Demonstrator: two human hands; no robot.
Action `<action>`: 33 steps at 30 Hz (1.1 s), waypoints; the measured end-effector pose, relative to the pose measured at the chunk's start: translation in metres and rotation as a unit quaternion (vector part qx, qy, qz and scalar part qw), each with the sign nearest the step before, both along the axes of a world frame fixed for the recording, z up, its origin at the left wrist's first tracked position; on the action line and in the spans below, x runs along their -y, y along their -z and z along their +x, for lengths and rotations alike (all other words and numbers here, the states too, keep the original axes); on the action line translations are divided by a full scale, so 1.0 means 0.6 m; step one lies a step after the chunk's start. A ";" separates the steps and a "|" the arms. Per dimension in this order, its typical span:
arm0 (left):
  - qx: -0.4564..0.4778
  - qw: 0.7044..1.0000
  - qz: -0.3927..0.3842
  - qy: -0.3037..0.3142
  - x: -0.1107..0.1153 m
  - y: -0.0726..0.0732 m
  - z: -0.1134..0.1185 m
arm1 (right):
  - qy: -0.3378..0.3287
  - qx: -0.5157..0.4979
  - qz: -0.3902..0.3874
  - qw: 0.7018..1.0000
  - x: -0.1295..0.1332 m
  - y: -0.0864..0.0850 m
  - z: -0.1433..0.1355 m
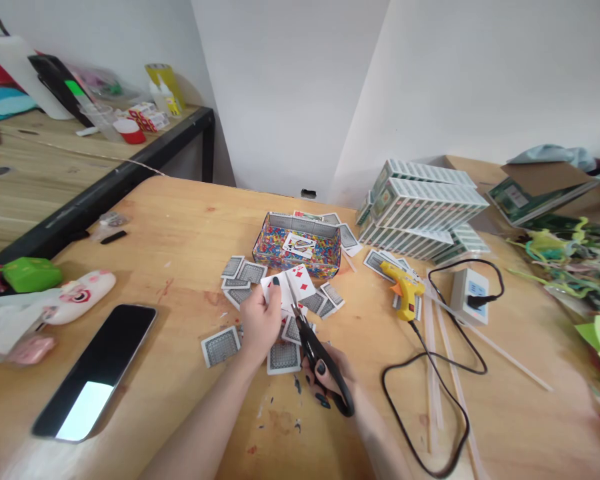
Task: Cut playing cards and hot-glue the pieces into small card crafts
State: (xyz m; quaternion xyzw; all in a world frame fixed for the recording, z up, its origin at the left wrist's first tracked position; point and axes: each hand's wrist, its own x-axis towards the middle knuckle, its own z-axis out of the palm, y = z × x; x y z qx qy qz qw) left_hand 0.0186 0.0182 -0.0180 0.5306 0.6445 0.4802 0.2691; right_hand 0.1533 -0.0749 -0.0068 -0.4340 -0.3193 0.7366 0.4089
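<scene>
Right hand: wrapped round the handles of the black-handled metal scissors, some fingers hidden behind them.
Left hand: pinching the white paper playing card with red diamonds, thumb on top.
Box: open-topped rectangular box with multicoloured speckled walls, just beyond the hands. Looks light, thin-walled, likely to slide if bumped; best taken by two opposite walls, not one rim.
Scissors: blades at the held card, pointing toward the box. Probably the heaviest thing in hand and rigid; take by the handle loops, fingers clear of the edges.
Held card: above the table, between left thumb and blades. Should be very light, springy, a bit slick; would crease under a hard pinch. Hold flat near an edge, off the blade line. Can't tell how far any cut runs.
Loose cards: grey-backed rectangular playing cards under and around the hands, some overlapping. Flat and thin, so hard to pick up — slide to an overhang or lift a corner by nail.
</scene>
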 end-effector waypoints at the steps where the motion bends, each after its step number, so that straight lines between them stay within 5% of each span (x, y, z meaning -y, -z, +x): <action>1: 0.000 1.000 0.000 -0.001 0.000 -0.001 0.000 | 0.005 0.001 -0.003 1.000 0.000 -0.001 0.000; 33: -0.021 1.000 -0.015 0.012 0.000 0.003 -0.002 | -0.004 0.030 -0.032 0.999 0.002 -0.013 -0.002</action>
